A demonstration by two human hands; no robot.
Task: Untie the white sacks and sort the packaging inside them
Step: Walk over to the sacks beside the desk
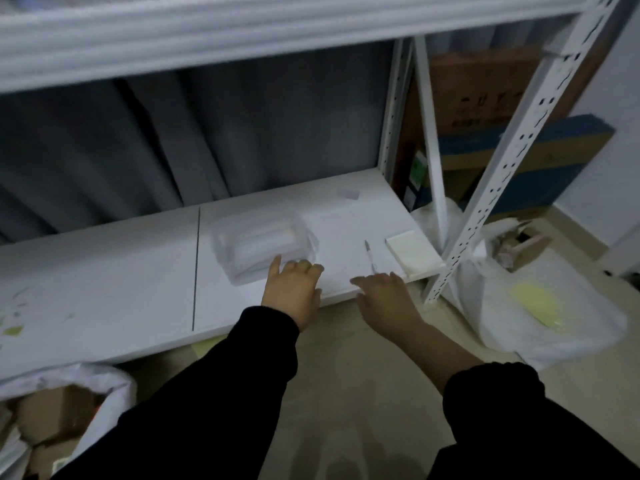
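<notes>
Shelf (104,271), white, runs across middle of frame. Left hand (292,292) at its front edge, grip apart, fingertips at near edge of clear plastic pack (263,247); touching or not, cannot tell. Right hand (388,299) flat, grip apart, holds nothing, just below pen (370,256). White pad (414,252) right of pen. Open white sack (104,382) with brown boxes (59,417) lower left. Other white sack (554,327) on floor (346,375), right.
</notes>
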